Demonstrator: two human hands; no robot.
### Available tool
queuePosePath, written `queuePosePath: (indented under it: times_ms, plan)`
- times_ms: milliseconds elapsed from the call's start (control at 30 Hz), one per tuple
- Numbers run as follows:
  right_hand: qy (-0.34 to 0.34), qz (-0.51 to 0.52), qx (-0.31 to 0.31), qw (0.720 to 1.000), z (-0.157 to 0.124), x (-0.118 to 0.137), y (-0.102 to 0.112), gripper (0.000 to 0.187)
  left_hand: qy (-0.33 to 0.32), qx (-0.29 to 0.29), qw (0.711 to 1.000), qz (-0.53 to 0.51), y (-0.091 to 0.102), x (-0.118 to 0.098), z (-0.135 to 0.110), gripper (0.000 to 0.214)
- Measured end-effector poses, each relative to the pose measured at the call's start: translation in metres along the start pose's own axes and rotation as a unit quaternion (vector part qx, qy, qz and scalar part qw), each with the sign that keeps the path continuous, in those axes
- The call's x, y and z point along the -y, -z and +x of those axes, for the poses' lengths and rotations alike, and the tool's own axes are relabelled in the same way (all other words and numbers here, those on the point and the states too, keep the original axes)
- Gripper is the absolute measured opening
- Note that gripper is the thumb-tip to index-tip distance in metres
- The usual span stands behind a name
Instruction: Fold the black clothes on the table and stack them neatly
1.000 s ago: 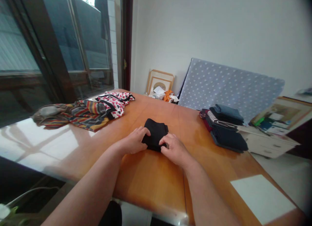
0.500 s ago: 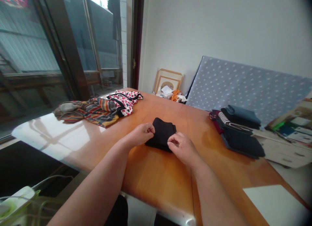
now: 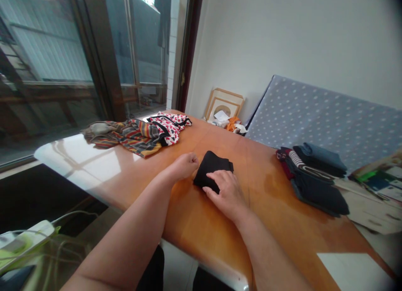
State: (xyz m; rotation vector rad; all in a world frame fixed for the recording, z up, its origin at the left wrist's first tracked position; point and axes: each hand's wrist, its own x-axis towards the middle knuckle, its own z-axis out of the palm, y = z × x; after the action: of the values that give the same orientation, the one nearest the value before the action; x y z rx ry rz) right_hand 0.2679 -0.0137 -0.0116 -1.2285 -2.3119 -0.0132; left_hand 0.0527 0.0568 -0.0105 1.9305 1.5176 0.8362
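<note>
A black folded garment [image 3: 211,161] lies on the wooden table in front of me. Over its near right part rests my right hand [image 3: 226,192], fingers spread and thumb along the front edge. My left hand [image 3: 184,166] is held in a loose fist just beside the garment's left edge, with no cloth visible in its fingers. Whether its knuckles touch the fabric, I cannot tell.
On the table's far left lie a rumpled striped garment [image 3: 138,136] and a red-and-white patterned one [image 3: 171,130]. A stack of folded clothes [image 3: 317,186] stands at the right. White paper [image 3: 354,270] lies at the near right, beside the wooden table's [image 3: 201,228] edge.
My right hand has opened from a pinch and spread over the black garment. My left hand has curled tighter at its left side. The view has shifted slightly left.
</note>
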Motion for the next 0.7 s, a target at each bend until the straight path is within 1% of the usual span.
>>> queuePosePath:
  times_ms: [133, 233, 333, 567, 700]
  plan:
    - [-0.018, -0.049, 0.009, 0.999, -0.002, 0.004, -0.013, 0.039, 0.015, 0.014, 0.998, 0.051, -0.001, 0.000, -0.002, 0.011]
    - [-0.037, -0.106, 0.024, 0.993, 0.000, 0.010, -0.017, 0.044, 0.023, 0.027, 0.997, 0.070, -0.003, 0.000, -0.005, 0.013]
    - [-0.048, -0.160, 0.053, 0.984, 0.006, 0.018, -0.016, 0.048, 0.026, 0.034, 0.997, 0.067, -0.002, -0.002, -0.008, 0.012]
    - [-0.024, -0.225, 0.116, 0.967, 0.025, 0.030, -0.005, 0.037, 0.015, 0.066, 0.995, 0.067, 0.006, -0.007, -0.012, 0.012]
    - [-0.006, -0.256, 0.124, 0.959, 0.027, 0.036, -0.004, 0.032, 0.008, 0.073, 0.995, 0.070, 0.008, -0.009, -0.014, 0.014]
